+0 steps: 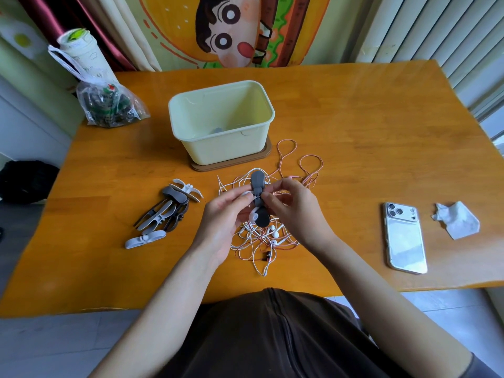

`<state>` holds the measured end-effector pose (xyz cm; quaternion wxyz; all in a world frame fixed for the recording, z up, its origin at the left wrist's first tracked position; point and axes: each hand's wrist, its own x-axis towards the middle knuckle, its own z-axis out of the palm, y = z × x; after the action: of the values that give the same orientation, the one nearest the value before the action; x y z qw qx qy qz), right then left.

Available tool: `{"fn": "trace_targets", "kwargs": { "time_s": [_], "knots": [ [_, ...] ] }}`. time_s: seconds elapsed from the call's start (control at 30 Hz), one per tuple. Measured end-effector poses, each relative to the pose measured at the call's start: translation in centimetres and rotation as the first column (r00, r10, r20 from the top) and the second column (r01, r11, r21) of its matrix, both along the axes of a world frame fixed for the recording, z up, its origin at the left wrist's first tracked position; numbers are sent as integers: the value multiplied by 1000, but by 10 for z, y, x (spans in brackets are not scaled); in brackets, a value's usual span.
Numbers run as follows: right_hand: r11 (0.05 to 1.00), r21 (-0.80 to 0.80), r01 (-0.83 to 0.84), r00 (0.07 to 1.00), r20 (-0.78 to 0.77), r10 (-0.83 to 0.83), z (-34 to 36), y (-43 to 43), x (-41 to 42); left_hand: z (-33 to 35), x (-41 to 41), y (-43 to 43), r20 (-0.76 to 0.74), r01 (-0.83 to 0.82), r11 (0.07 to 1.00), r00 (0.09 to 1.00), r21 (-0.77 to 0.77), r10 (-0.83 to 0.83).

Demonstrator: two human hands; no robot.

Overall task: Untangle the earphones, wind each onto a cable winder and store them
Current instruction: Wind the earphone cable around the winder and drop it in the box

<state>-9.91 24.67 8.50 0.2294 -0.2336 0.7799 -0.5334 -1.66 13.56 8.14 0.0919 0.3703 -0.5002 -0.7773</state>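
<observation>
A dark grey cable winder point(258, 181) is held upright above a tangle of white and pink earphones point(259, 238) on the wooden table point(354, 132). My left hand point(226, 214) grips the winder's middle, with a white earbud showing by its palm. My right hand point(293, 205) pinches a thin white cable at the winder's waist. A pink cable point(311, 165) loops out behind the hands. A pile of spare grey, black and white winders point(163, 214) lies to the left. The pale yellow storage box point(221, 121) stands open behind the tangle.
A white phone point(405, 238) lies face down at the right, with a crumpled tissue point(456, 221) beyond it. A clear plastic bag point(109, 105) of items and a paper roll point(79, 50) sit at the back left corner. The box rests on a brown lid point(231, 162).
</observation>
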Motion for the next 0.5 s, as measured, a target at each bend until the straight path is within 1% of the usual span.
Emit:
{"fn": "trace_targets", "kwargs": {
  "time_s": [0.1, 0.2, 0.5],
  "knots": [
    [998, 64, 1, 996, -92, 5, 4, -1, -2, -1, -1, 2, -2, -1, 1000, 1000, 3, 1],
    [996, 90, 2, 986, -165, 13, 6, -2, -3, 0, -2, 4, -4, -17, 1000, 1000, -17, 17],
    [996, 84, 4, 983, -183, 11, 4, -1, -4, -1, 1, 5, 18, 16, 986, 1000, -165, -13]
  ]
}}
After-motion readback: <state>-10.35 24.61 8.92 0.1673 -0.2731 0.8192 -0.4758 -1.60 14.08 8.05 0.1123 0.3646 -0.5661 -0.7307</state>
